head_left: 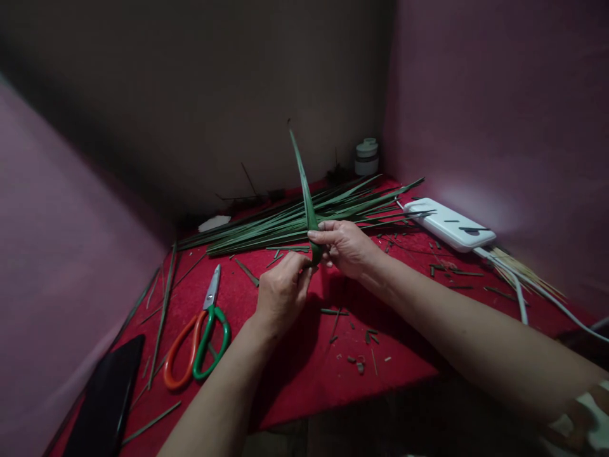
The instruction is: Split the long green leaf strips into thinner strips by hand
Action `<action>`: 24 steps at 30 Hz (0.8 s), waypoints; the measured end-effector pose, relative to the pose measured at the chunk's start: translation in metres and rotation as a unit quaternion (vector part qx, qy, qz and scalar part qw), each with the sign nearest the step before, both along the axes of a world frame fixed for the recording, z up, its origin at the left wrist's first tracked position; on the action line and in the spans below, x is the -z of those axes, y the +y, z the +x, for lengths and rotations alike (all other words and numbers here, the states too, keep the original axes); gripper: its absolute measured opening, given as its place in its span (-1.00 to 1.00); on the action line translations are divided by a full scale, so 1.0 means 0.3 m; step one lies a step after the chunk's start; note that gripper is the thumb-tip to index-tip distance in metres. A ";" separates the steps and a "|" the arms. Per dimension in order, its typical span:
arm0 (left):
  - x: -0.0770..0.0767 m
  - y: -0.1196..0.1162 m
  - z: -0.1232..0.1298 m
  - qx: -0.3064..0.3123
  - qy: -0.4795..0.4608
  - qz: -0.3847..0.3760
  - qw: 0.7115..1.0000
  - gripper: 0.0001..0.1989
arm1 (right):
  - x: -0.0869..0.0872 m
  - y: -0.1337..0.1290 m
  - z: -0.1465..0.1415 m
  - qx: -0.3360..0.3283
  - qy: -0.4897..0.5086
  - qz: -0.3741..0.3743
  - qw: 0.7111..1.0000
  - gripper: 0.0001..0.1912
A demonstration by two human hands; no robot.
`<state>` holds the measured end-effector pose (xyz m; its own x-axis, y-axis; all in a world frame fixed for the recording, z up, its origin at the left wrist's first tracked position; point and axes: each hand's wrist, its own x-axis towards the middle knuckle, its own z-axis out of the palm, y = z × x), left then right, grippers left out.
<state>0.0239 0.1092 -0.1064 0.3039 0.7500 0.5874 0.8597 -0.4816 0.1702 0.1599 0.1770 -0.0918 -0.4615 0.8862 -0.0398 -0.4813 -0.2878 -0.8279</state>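
A green leaf piece (pixel 307 202) stands upright between both hands, its long thin tip pointing up and its lower end folded or wrapped. My left hand (pixel 284 287) is closed around the bottom of this leaf piece. Just above and to the right, my right hand (pixel 346 246) pinches it between thumb and fingers. Behind the hands lies a pile of long green leaf strips (pixel 266 225). Scissors (pixel 210 330) with one orange and one green handle rest to the left of my left hand. The fold's underside is hidden by the fingers.
A red-covered table (pixel 295 406) holds scattered leaf scraps. A black phone-like slab (pixel 107 393) lies at the left front. A white power strip (pixel 450 223) with cables sits at the right, and a white jar (pixel 366 157) stands at the back.
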 end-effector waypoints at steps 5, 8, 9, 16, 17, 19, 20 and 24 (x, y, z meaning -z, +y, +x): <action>-0.013 -0.007 0.002 -0.008 0.024 0.017 1.000 -0.87 | -0.017 -0.016 -0.001 -0.014 -0.019 0.019 1.000 -0.76; -0.021 -0.008 -0.004 -0.076 0.136 0.057 0.986 -0.79 | -0.017 -0.011 0.003 0.003 -0.010 0.030 0.999 -0.76; -0.022 -0.007 -0.005 -0.084 0.143 0.059 0.984 -0.80 | -0.015 -0.011 0.002 0.003 -0.005 0.033 0.999 -0.76; -0.016 -0.001 -0.011 -0.026 0.050 0.047 0.997 -0.89 | -0.008 -0.018 -0.005 -0.013 -0.012 0.049 0.999 -0.76; -0.017 0.000 -0.012 -0.040 0.082 0.060 0.994 -0.86 | -0.011 -0.014 0.000 -0.008 -0.008 0.055 0.998 -0.78; -0.018 0.001 -0.014 -0.067 0.135 0.072 0.986 -0.81 | -0.017 -0.006 0.009 0.003 0.004 0.067 0.998 -0.81; -0.018 0.001 -0.014 -0.073 0.140 0.069 0.985 -0.81 | -0.019 -0.003 0.012 0.007 0.008 0.070 0.998 -0.82; -0.019 0.000 -0.013 -0.019 0.021 0.034 0.999 -0.93 | -0.016 -0.011 0.006 0.000 -0.001 0.064 0.998 -0.79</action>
